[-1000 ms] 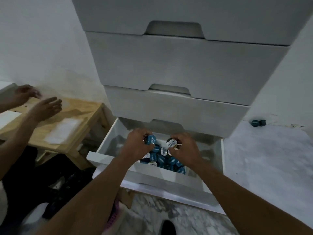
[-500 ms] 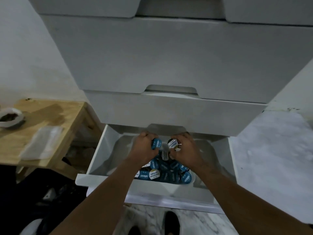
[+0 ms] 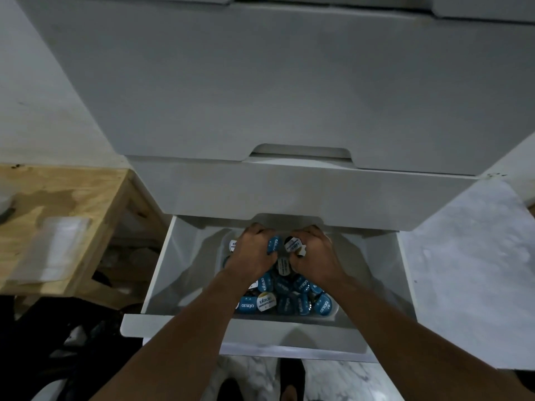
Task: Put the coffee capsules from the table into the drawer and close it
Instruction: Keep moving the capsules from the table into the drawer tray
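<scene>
The bottom drawer (image 3: 162, 273) of a white chest stands pulled open. Inside it lies a heap of blue and white coffee capsules (image 3: 289, 296). Both my hands are down in the drawer above the heap, near its back. My left hand (image 3: 250, 253) grips several capsules, one blue capsule (image 3: 274, 245) showing between its fingers. My right hand (image 3: 314, 254) grips capsules too, with a white-lidded capsule (image 3: 292, 245) showing at its thumb side. The hands nearly touch each other.
The closed upper drawers (image 3: 289, 192) overhang the back of the open drawer. A low wooden table (image 3: 66, 204) with a clear plastic packet (image 3: 55, 250) stands to the left. Marbled floor (image 3: 469, 256) lies to the right, and my shoes (image 3: 289, 380) show below the drawer front.
The camera has moved closer and tilted down. Both hands have sunk slightly lower into the drawer, still holding their capsules. The other person's hands at the table are out of view.
</scene>
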{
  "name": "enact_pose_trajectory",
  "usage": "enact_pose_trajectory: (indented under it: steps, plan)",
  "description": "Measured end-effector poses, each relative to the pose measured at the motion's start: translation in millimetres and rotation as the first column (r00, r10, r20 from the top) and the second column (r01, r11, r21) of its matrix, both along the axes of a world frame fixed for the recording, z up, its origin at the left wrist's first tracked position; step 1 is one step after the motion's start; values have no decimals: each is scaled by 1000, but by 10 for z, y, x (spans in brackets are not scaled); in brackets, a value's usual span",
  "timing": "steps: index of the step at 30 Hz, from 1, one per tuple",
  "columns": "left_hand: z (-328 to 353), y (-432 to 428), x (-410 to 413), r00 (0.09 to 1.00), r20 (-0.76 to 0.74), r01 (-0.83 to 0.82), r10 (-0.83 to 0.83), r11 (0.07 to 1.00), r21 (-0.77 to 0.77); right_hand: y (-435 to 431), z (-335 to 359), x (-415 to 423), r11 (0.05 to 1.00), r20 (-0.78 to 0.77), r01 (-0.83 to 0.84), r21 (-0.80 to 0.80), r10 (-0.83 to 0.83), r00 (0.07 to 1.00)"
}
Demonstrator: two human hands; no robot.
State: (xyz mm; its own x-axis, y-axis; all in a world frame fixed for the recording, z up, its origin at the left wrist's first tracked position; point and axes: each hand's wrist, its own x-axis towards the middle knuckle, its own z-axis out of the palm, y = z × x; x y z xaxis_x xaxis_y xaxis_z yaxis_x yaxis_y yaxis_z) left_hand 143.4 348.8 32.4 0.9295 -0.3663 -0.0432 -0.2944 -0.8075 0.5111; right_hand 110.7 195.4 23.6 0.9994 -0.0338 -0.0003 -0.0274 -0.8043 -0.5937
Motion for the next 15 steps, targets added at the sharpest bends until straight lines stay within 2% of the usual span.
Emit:
enact_pose_trajectory:
  steps: [15]
  plan:
    - [-148, -69, 93, 998, 9, 62, -62, 996, 71, 7, -30, 24, 994, -98, 38, -103, -48, 994]
